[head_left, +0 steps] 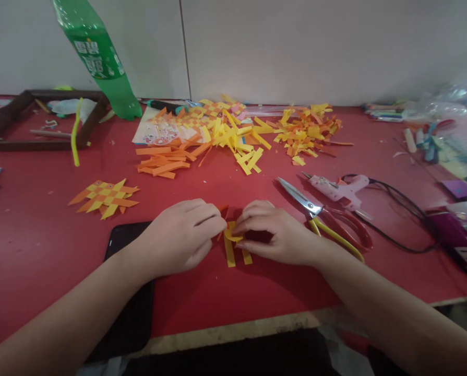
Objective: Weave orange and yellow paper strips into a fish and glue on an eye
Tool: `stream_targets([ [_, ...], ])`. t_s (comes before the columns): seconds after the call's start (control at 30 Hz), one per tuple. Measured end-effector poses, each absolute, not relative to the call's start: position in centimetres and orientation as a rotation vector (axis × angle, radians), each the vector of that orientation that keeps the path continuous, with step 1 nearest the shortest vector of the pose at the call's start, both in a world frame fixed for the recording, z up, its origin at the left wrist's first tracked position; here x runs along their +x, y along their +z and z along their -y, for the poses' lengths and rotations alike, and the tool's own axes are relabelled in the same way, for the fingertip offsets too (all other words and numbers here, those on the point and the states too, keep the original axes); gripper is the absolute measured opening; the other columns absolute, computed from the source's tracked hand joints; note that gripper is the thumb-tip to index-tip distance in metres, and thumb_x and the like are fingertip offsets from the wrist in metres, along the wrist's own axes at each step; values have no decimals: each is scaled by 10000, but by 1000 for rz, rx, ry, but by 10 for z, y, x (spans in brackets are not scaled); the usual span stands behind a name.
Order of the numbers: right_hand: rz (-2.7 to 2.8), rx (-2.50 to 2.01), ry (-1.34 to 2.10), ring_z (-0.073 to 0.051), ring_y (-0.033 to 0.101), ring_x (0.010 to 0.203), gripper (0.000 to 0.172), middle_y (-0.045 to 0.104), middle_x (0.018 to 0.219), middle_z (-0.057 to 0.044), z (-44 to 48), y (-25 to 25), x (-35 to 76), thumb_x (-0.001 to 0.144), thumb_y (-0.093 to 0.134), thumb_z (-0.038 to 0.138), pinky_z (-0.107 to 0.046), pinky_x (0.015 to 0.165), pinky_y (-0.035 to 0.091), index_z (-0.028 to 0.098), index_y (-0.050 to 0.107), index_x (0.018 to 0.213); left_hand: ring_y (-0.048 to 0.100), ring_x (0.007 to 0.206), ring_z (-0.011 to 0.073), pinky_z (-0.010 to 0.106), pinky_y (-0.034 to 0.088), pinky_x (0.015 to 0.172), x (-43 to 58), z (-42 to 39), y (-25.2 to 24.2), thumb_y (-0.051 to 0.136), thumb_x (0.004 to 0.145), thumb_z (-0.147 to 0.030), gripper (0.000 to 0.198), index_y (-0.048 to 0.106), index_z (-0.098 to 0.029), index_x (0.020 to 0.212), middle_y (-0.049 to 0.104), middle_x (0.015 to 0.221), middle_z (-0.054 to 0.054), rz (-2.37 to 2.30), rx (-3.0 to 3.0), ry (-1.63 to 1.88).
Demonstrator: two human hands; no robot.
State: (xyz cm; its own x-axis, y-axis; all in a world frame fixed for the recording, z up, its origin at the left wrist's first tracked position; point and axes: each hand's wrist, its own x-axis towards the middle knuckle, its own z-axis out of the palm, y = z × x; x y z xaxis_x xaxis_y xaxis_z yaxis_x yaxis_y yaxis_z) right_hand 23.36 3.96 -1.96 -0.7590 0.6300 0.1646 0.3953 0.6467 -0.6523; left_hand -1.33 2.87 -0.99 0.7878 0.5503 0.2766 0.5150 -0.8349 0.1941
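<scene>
Close to the front of the red table [194, 308], my left hand [182, 235] pinches an orange paper strip [224, 213], its fingers closed. My right hand [270, 230] has thumb and fingers closed on yellow paper strips [230, 251], two of which hang down toward me. Fingertips hide where the orange and yellow strips meet. To the left lies a woven paper fish [106, 197] in orange and yellow. Beneath my left forearm is a black phone-like slab [133, 313]. Scissors [319, 214] with red and yellow handles lie right of my right hand.
Loose orange strips [165, 161], yellow strips [231, 133] and a pile of offcuts [311, 130] lie farther back. A pink glue gun [343, 189] with a black cord is at right. A green bottle [104, 68] stands behind a brown frame [41, 145]. Plastic bags [452, 120] crowd the right.
</scene>
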Motion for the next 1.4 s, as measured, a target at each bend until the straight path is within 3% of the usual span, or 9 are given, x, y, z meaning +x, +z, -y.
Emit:
stream_targets([
  [0.17, 2508, -797, 827, -185, 596, 958, 135, 709, 949, -45, -39, -20, 233, 879, 617, 169, -379, 904, 436, 186, 714, 972, 598, 843, 230, 371, 512, 719, -15, -30, -16, 442, 929, -105, 335, 643, -202, 1180, 668, 958, 73, -844, 2813, 425],
  [0.43, 2526, -836, 800, -197, 602, 967, 192, 717, 966, -53, -39, -21, 233, 909, 532, 143, -391, 884, 448, 205, 703, 972, 617, 841, 203, 334, 513, 734, -16, -34, -20, 459, 950, -113, 262, 690, -167, 1060, 686, 970, 76, -832, 2836, 466],
  [0.6, 2500, -791, 823, -194, 606, 965, 306, 709, 953, -55, -37, -19, 233, 824, 469, 61, -406, 905, 448, 211, 696, 964, 623, 853, 212, 352, 521, 739, -16, -34, -21, 446, 973, -139, 263, 681, -149, 1093, 697, 974, 89, -911, 2821, 604],
  [0.83, 2501, -813, 799, -190, 582, 965, 101, 666, 949, -65, -35, -19, 230, 906, 556, 181, -375, 894, 427, 183, 655, 925, 617, 929, 225, 360, 533, 795, -17, -35, -23, 498, 961, -169, 262, 646, -123, 1173, 681, 1046, 108, -991, 2729, 625],
  [1.07, 2481, -776, 796, -172, 519, 826, 160, 627, 828, -20, -31, -10, 231, 884, 510, 199, -381, 852, 380, 192, 599, 1016, 572, 1093, 268, 420, 522, 924, -15, -33, -20, 517, 920, -146, 391, 562, -106, 1307, 614, 1190, 153, -933, 2625, 446],
  [1.2, 2568, -758, 668, -173, 520, 823, 123, 658, 786, -2, -29, -13, 229, 890, 540, 180, -391, 870, 352, 219, 652, 924, 569, 1075, 270, 432, 522, 918, -13, -33, -20, 512, 949, -190, 364, 568, -107, 1299, 613, 1164, 156, -946, 2617, 446],
  [1.3, 2587, -738, 610, -171, 527, 844, 158, 654, 818, -18, -30, -18, 229, 931, 585, 278, -393, 889, 354, 214, 684, 827, 573, 1067, 266, 428, 522, 914, -14, -33, -22, 516, 953, -201, 369, 563, -107, 1307, 612, 1162, 156, -943, 2618, 458],
  [1.4, 2574, -778, 626, -202, 537, 966, 220, 659, 945, -54, -31, -21, 230, 891, 664, 418, -406, 931, 366, 205, 708, 920, 574, 1081, 264, 419, 520, 916, -15, -33, -23, 519, 945, -192, 376, 560, -125, 1312, 610, 1172, 152, -940, 2610, 472],
])
